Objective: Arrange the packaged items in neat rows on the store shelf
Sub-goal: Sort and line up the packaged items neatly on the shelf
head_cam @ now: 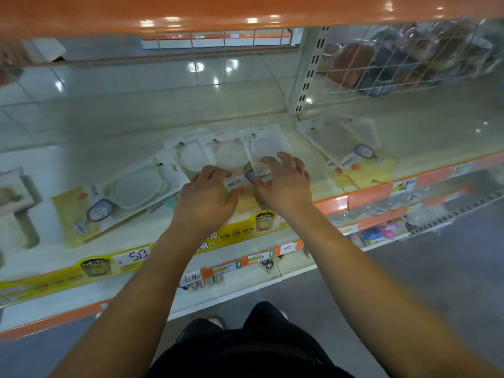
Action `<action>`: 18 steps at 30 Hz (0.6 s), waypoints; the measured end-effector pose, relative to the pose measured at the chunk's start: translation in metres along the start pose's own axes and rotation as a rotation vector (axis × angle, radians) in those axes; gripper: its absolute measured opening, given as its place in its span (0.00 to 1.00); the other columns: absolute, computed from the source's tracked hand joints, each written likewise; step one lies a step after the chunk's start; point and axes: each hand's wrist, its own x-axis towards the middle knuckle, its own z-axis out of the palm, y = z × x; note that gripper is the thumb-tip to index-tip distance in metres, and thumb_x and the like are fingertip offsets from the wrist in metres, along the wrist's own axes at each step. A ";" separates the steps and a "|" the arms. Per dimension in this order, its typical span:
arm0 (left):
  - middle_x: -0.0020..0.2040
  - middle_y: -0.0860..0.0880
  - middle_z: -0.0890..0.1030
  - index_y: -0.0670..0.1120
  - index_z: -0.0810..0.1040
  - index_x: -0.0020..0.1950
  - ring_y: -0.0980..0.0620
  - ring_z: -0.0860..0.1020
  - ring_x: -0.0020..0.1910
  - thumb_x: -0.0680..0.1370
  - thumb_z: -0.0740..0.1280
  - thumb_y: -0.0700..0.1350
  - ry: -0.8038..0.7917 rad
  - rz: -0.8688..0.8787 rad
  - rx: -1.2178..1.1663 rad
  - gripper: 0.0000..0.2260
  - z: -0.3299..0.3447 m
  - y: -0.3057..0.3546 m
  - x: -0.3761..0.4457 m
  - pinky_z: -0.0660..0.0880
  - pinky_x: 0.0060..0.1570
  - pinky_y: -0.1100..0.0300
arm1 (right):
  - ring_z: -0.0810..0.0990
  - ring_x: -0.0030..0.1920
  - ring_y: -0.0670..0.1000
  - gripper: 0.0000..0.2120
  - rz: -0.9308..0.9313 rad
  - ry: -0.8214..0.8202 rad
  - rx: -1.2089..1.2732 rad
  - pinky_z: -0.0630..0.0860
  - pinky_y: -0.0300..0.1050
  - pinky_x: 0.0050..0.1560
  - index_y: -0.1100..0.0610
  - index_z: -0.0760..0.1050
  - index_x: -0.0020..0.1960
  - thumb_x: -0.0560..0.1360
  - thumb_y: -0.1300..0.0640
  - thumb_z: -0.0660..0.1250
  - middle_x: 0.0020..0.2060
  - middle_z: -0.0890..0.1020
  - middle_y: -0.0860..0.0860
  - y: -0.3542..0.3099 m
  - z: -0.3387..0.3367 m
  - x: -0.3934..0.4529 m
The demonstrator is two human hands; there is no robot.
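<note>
The flat clear-plastic packages with yellow card bottoms, each showing a round pale item, lie overlapping in a row on the cream store shelf. 1 more lies askew at the left, and a small stack sits to the right. A white wire basket behind holds blurred bagged goods. The left hand and right hand, fingers curved, press down on the middle packages' lower ends, side by side.

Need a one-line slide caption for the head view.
Both hands, left hand and right hand, press on overlapping packs at the shelf front; more packs lie either side.
</note>
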 end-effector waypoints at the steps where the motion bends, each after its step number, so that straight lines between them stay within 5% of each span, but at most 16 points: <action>1: 0.61 0.46 0.74 0.45 0.74 0.64 0.42 0.75 0.59 0.73 0.58 0.57 0.006 -0.013 0.005 0.24 0.000 0.001 0.001 0.73 0.56 0.45 | 0.57 0.74 0.62 0.27 0.014 -0.039 -0.008 0.60 0.60 0.70 0.44 0.65 0.73 0.77 0.36 0.60 0.75 0.61 0.51 0.000 -0.001 0.006; 10: 0.59 0.45 0.76 0.45 0.76 0.61 0.40 0.77 0.53 0.73 0.61 0.55 0.115 -0.130 0.031 0.21 0.017 0.030 0.009 0.75 0.51 0.47 | 0.49 0.76 0.65 0.31 -0.056 -0.230 -0.038 0.55 0.63 0.72 0.40 0.55 0.75 0.76 0.33 0.58 0.78 0.50 0.50 0.020 -0.005 0.039; 18: 0.60 0.46 0.75 0.45 0.76 0.62 0.42 0.76 0.56 0.73 0.60 0.54 0.139 -0.253 0.062 0.22 0.027 0.061 0.005 0.75 0.53 0.48 | 0.60 0.68 0.66 0.20 -0.249 -0.242 -0.174 0.64 0.63 0.59 0.42 0.60 0.68 0.78 0.39 0.56 0.70 0.61 0.50 0.025 0.002 0.051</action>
